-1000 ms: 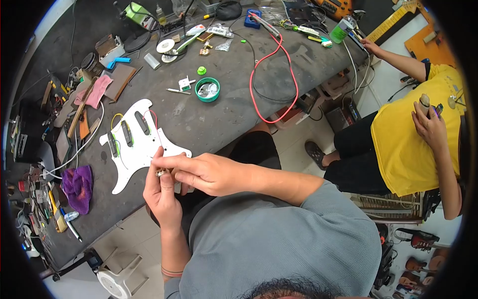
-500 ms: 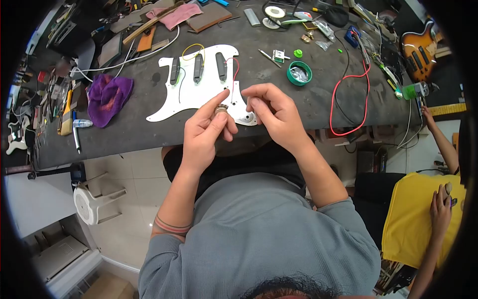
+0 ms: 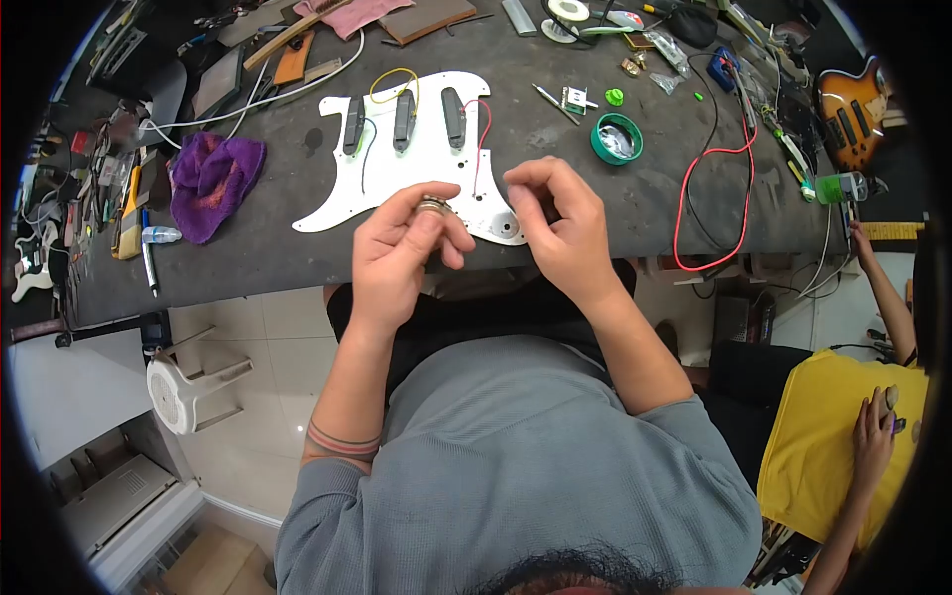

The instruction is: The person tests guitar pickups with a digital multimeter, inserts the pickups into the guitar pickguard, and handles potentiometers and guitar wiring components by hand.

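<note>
My left hand (image 3: 399, 248) pinches a potentiometer (image 3: 433, 205), a small round metal part with lugs, between thumb and fingers. Across a narrow gap is my right hand (image 3: 567, 228), its thumb and fingertips pressed together; what they hold, if anything, is too small to see. Beyond both hands a white guitar pickguard (image 3: 428, 164) lies on the bench, partly hidden by my left fingers. It carries three dark pickups (image 3: 405, 121), with yellow, red and dark wires running from them.
Past the pickguard are a switch (image 3: 575, 99), a green tin (image 3: 596, 142) and a solder spool (image 3: 567, 10). A red test lead (image 3: 678, 226) loops at right; a purple cloth (image 3: 213, 183) lies at left. A co-worker in a yellow garment (image 3: 808, 446) sits at right.
The view has shifted slightly, moving the bench items up and mostly rightward. My hands have drawn a little apart; the left still pinches the potentiometer.
</note>
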`<state>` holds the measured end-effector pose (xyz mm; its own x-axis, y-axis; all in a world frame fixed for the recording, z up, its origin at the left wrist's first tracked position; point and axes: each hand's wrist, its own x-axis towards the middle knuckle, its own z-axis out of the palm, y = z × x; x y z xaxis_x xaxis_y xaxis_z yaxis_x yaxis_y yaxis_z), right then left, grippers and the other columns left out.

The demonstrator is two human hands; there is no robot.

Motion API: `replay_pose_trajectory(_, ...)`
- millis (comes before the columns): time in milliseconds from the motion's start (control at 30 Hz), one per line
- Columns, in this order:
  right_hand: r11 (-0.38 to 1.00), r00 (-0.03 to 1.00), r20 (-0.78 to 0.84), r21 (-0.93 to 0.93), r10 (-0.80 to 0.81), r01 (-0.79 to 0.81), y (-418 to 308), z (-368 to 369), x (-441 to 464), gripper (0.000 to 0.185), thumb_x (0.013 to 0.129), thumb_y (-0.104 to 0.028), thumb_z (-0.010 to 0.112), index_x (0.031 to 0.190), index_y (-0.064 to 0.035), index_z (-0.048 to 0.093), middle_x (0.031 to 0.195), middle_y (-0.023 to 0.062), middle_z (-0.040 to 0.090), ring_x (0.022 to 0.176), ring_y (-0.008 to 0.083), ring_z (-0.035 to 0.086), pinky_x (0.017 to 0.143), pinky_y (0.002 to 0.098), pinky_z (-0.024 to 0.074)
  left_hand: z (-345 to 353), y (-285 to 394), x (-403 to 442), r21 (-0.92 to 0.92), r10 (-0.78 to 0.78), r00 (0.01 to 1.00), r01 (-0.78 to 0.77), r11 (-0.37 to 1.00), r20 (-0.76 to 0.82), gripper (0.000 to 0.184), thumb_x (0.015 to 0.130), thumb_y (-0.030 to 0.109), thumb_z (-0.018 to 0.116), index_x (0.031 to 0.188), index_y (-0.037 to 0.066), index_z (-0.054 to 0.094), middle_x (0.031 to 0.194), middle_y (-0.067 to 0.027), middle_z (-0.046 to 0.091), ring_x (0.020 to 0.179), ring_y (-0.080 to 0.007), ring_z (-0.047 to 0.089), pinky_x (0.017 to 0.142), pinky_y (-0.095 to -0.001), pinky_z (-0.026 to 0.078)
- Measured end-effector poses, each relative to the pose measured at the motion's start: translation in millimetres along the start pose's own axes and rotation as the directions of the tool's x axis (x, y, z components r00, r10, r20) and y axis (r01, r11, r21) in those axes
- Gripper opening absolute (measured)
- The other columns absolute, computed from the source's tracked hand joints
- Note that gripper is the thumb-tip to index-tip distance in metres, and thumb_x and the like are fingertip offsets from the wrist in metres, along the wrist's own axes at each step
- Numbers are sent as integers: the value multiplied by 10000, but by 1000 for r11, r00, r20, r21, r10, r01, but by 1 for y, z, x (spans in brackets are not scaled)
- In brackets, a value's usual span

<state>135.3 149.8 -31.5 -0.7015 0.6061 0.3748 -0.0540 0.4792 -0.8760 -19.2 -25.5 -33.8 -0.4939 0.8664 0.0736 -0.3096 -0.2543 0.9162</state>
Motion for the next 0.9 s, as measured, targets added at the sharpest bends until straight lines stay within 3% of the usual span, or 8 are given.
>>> replay_pose_trajectory(33,999,999,-36,-32,-27,26,1,1,1,180,1029,1,751,1204,-36,768,1074,88,729,778,183,682,721,326,550,-2,4,-1,-35,-16,1000,15,999,-18,371,1215,135,562,1507,-85,634,1037,-189,786,817,-159,708,800,-282,586)
replay_pose_trajectory(133,997,994,100,-70,-38,45,-13,-3,13,191,1009,0,751,1191,-56,771,1094,96,704,867,243,701,777,370,573,-14,13,-2,42,45,996,-42,998,-74,388,1209,138,575,1531,-80,586,1042,-191,787,820,-164,713,800,-291,590)
replay_pose_trajectory(233,918,945,253,-284,-206,276,-15,3,21,196,981,-26,775,1170,-78,774,1111,92,689,993,294,693,869,427,579,-23,20,-1,207,123,984,-94,974,-129,392,1188,102,617,1534,-64,535,1026,-190,792,827,-165,732,816,-300,596)
replay_pose_trajectory(333,892,939,298,-358,-170,275,-10,5,23,170,969,-55,797,1137,-78,780,1081,86,687,1072,324,675,931,464,565,-26,20,-2,326,177,969,-113,939,-173,348,1187,84,645,1489,-71,570,1020,-178,796,836,-166,739,830,-300,595)
replay_pose_trajectory(600,864,977,83,-456,-197,213,16,-13,42,97,974,-5,771,1054,-60,779,1071,91,700,1051,330,690,904,464,574,-42,7,5,444,343,927,-246,861,-151,322,1162,76,712,1459,-45,685,1128,-104,758,945,-138,702,841,-289,582)
replay_pose_trajectory(700,854,985,13,-497,-171,155,21,-14,44,96,983,14,754,1050,-53,774,1077,87,703,1050,327,703,913,467,577,-38,12,2,390,254,946,-160,907,-202,318,1150,58,720,1453,-28,678,1156,-93,742,965,-137,698,833,-287,576)
replay_pose_trajectory(800,829,982,9,-534,-190,166,19,-10,43,106,981,18,749,1050,-57,775,1090,84,706,1044,327,700,910,467,577,-40,9,5,282,284,939,-224,933,-194,317,1137,52,735,1439,-15,665,1171,-87,729,985,-136,695,831,-283,568)
replay_pose_trajectory(900,849,985,19,-506,-170,156,19,-13,42,122,979,25,727,1051,-60,776,1107,82,708,1032,329,693,909,468,575,-41,10,7,273,245,949,-186,944,-198,326,1123,47,751,1429,-4,650,1165,-86,722,990,-134,686,831,-281,564)
